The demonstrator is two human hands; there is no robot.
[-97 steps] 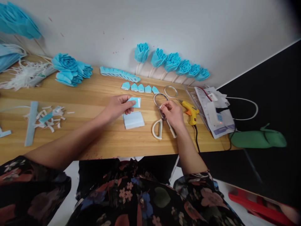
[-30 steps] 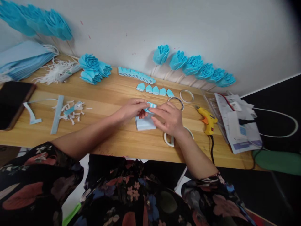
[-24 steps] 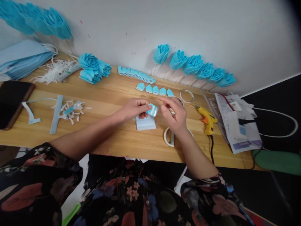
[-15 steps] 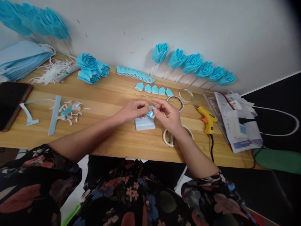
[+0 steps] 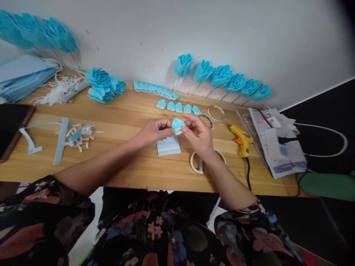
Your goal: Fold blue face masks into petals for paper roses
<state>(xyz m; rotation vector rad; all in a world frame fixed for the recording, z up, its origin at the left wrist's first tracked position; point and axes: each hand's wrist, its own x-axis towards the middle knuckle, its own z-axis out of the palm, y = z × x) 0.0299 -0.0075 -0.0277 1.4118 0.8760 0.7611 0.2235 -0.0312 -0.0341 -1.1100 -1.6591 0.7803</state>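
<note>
Between my two hands is a small folded blue fabric petal (image 5: 178, 123) with a pale strip along its lower edge. My left hand (image 5: 156, 132) pinches its left side between thumb and fingers. My right hand (image 5: 198, 135) pinches the right side, index finger raised. Just below them a stack of pale blue fabric pieces (image 5: 168, 146) lies on the wooden table (image 5: 133, 159). Beyond my hands, several folded petals (image 5: 179, 107) lie in a row, with a longer overlapping row of petals (image 5: 155, 91) behind. Scissors (image 5: 196, 162) lie partly hidden under my right wrist.
A yellow glue gun (image 5: 242, 140) and tape rings (image 5: 216, 112) are on the right. Blue fabric flowers on sticks (image 5: 221, 76) lean against the wall. On the left are white scraps (image 5: 80, 138), a phone (image 5: 13, 129), white cords (image 5: 59, 88) and a pile of masks (image 5: 26, 75).
The petal in my hands has turned so its blue pointed face shows above my fingertips, with the pale strip below. The camera view has shifted slightly.
</note>
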